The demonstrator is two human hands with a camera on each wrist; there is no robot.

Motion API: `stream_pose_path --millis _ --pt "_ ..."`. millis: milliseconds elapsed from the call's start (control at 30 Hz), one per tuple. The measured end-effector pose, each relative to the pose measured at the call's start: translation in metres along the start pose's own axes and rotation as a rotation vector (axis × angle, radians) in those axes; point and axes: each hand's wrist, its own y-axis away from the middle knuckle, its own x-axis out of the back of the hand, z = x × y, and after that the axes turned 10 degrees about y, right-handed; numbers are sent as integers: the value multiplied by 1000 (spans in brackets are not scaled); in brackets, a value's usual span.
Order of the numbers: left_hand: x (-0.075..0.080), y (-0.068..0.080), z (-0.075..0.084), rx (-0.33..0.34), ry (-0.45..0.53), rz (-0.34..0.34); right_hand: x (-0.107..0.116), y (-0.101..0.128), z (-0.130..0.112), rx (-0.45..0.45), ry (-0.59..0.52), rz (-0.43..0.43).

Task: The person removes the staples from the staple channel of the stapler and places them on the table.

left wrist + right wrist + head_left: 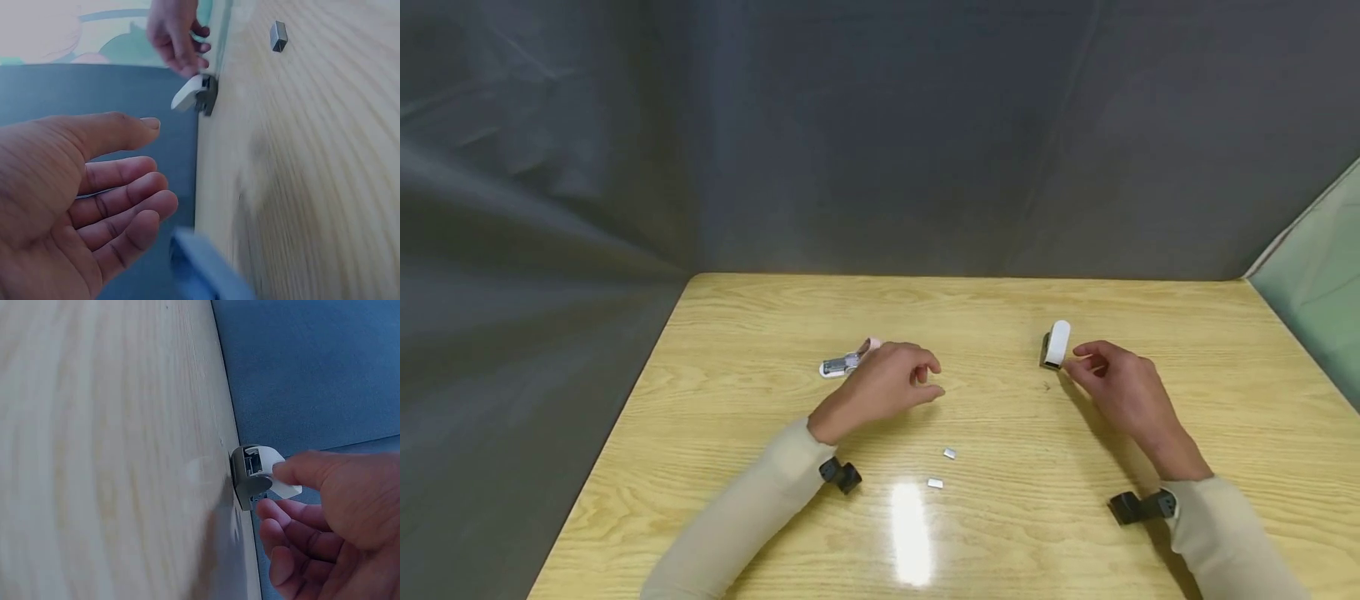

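Note:
A small stapler (1057,343) with a white top lever and dark grey base stands on the table at the right. My right hand (1123,392) is just beside it, fingers loosely bent. In the right wrist view the thumb overlaps the white lever (287,489); whether it touches I cannot tell. My left hand (887,379) hovers over the table with relaxed fingers and nothing in the grasp. Partly behind it lies a pale pink and white device with a grey metal channel (842,364), its kind unclear, blurred in the left wrist view.
Two small silver staple blocks, one farther back (950,453) and one nearer the front (935,483), lie on the wooden table (760,308). A dark curtain (880,142) hangs behind the table and down its left side. Green cloth (1318,267) is at the right.

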Motion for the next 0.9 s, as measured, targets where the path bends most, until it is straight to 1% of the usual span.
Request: stream_pose_path --millis 100,200,300,433,567,733,900 --pt "-10 -20 3 3 7 -56 -4 -4 -3 -13 -16 -19" --pt "-16 -40 6 7 8 -96 -6 -7 -7 -43 -24 -42" --pt "-22 -59 8 2 11 -104 -7 -9 -10 -73 -11 -57" --pt "-29 -80 9 18 5 -95 -7 -11 -11 -104 11 -70" --pt "-35 -98 6 56 -7 -91 -6 -13 -10 -116 27 -70" --pt "-44 -119 1 87 9 -76 -7 -17 -12 -115 48 -55" --pt "-50 -129 -4 134 15 -82 -12 -19 -16 -116 62 -83"
